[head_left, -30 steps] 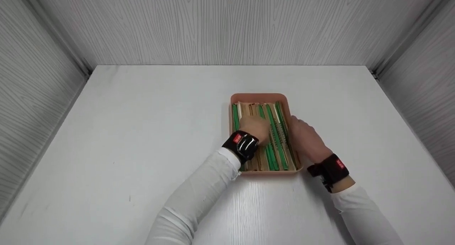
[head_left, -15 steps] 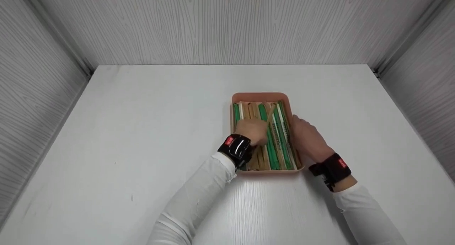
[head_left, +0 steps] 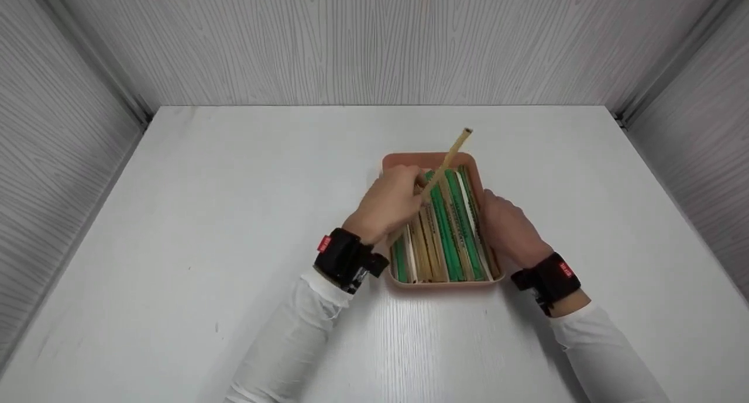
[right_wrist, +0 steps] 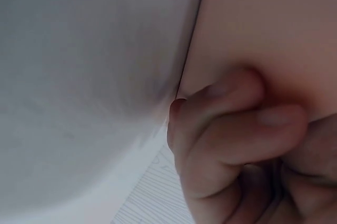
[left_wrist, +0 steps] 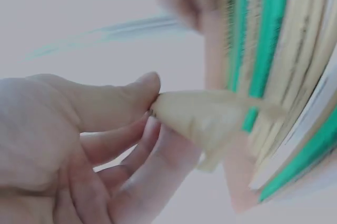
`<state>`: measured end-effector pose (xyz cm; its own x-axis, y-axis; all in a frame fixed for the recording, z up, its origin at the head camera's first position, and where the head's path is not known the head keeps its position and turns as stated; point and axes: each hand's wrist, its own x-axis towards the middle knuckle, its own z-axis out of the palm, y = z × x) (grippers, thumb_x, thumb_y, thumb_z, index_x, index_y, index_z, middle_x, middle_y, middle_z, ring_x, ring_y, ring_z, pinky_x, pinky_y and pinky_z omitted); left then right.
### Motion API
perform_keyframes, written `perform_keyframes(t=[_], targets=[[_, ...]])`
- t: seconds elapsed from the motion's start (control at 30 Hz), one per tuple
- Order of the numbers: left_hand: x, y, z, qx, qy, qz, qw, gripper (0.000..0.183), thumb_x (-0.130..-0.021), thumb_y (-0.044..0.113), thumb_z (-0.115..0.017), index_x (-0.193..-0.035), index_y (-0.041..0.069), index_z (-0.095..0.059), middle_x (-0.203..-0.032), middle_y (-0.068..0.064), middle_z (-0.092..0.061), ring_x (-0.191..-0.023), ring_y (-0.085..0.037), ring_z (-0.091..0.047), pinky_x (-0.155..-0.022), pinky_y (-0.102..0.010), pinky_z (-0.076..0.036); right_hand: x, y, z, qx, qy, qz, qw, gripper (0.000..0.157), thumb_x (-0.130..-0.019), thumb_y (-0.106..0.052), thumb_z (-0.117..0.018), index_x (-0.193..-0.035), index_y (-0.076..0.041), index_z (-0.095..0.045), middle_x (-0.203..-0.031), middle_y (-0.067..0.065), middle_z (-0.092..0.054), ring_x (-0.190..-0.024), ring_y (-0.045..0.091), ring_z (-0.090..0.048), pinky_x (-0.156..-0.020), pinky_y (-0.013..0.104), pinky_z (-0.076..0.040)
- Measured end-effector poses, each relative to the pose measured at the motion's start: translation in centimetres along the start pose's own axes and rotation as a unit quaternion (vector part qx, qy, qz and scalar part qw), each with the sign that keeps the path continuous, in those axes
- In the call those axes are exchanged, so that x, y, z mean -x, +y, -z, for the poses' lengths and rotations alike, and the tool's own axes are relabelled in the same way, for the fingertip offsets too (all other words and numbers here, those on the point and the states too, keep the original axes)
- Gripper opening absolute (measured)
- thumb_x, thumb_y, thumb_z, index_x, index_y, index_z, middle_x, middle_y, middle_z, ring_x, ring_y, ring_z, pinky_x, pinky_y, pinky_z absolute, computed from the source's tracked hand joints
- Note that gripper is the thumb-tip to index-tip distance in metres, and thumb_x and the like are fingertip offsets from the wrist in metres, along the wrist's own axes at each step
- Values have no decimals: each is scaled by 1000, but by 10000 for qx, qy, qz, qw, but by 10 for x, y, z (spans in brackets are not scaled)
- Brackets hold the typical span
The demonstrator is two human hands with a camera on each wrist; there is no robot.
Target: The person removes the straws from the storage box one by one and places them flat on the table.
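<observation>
In the head view, my left hand (head_left: 389,201) pinches a slim tan paper packet (head_left: 450,154) that slants up above a pink tray (head_left: 445,285). The left wrist view has this packet (left_wrist: 200,116) blurred, its end between thumb and fingers. Narrow green packets (head_left: 449,233) and tan packets (head_left: 432,248) stand on edge in rows inside the tray, with white edges among them. On the tray's right side, my right hand (head_left: 515,233) rests against the outer wall. Its loosely bent fingers (right_wrist: 231,134) touch the pink wall (right_wrist: 274,24) in the right wrist view.
A white tabletop (head_left: 234,216) carries the tray right of its middle. Grey wood-grain panels (head_left: 374,46) rise at the back and on both sides. Both wrists wear black straps (head_left: 345,259).
From down among the packets, my left hand has drawn the tan packet up above the tray. Its wrist has shifted left and turned. The right hand stays almost still beside the tray.
</observation>
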<state>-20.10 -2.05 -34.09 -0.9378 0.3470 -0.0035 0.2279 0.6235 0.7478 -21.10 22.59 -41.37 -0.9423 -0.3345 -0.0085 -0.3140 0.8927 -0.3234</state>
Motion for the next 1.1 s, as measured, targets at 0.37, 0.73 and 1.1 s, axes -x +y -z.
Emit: perform_keyframes(t=[0.37, 0.73, 1.1], targets=[[27, -63, 18, 267, 508, 994, 9934, 44, -100, 11, -62, -139, -6, -53, -100, -14, -69, -77, -21, -67, -65, -32, -56, 2, 4, 3, -121, -13, -268, 9996, 16, -106, -1, -39, -117, 9, -46, -91, 20, -58, -76, 30, -62, -61, 44, -55], [31, -84, -2, -315, 250, 1439, 9888, 26, -98, 10, -66, -116, -5, -55, -95, -17, -65, -69, -23, -64, -53, -33, -52, -1, 1, 3, -182, -4, -311, 9994, 19, -108, -4, -37, -120, 8, -47, -93, 20, -59, -78, 30, -63, -64, 46, -56], [30, -81, -15, -898, 197, 1123, 9894, 17, -97, 2, -56, -111, -7, -58, -88, -14, -60, -70, -23, -63, -53, -33, -52, 2, 3, 2, -99, 30, -115, 9999, 22, -107, -2, -35, -121, 11, -46, -93, 21, -59, -78, 32, -65, -61, 45, -57]])
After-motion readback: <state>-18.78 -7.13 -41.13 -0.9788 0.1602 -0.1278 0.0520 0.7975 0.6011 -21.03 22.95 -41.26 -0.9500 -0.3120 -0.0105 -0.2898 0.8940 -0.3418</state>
